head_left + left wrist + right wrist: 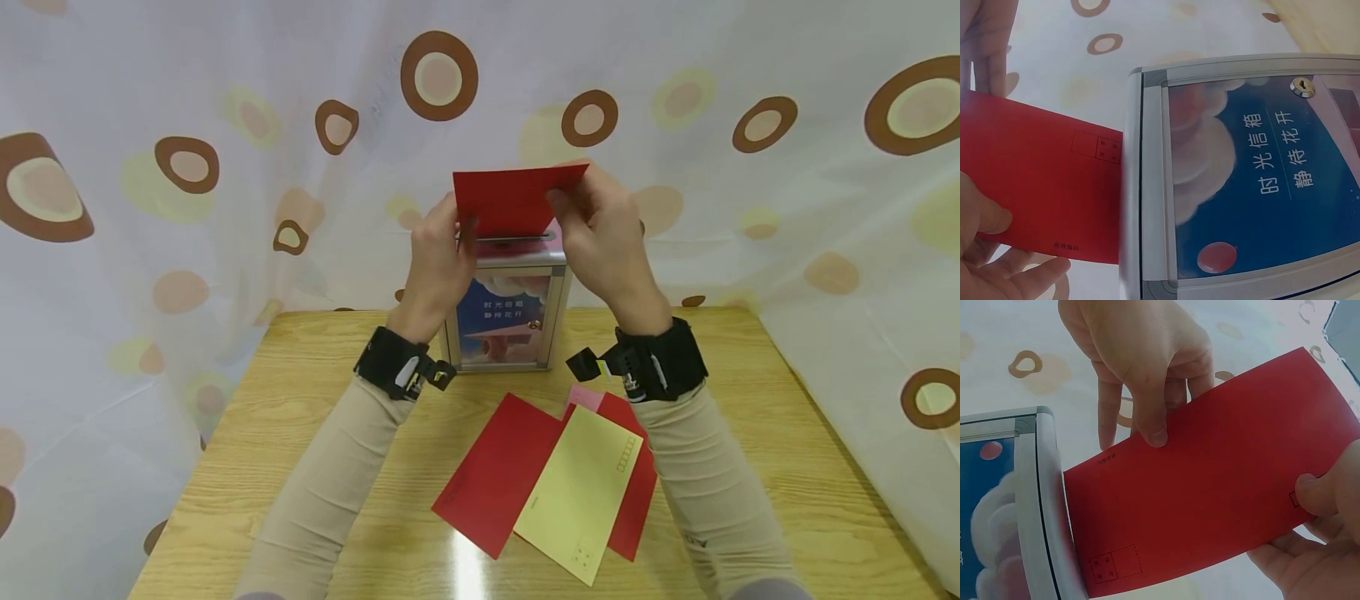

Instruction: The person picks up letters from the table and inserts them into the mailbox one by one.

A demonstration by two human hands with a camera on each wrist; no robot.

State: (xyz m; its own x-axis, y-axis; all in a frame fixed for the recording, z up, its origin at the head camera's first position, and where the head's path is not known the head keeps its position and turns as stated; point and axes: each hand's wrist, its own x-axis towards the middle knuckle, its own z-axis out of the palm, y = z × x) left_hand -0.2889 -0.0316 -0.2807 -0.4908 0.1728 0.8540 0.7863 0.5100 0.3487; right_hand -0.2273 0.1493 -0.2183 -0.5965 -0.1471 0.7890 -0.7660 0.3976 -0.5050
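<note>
A red envelope (506, 196) stands above a metal-framed mailbox (555, 317), its lower edge right at the slot (551, 237) in the top. My left hand (438, 262) pinches the envelope's left edge between thumb and fingers. On the opposite side, my right hand (607, 237) pinches it near the upper right corner. Printed boxes show on the red paper (1204, 475) in the right wrist view, where its short edge meets the box top. The mailbox door (1222, 181) carries white characters and a small lock (1302, 87).
On the wooden table (300, 400) before the mailbox lie a red envelope (498, 475) at left, a yellow envelope (581, 496) over it, another red one (633, 508) at right and a pink piece (585, 397) behind. A patterned curtain (487, 83) hangs close behind.
</note>
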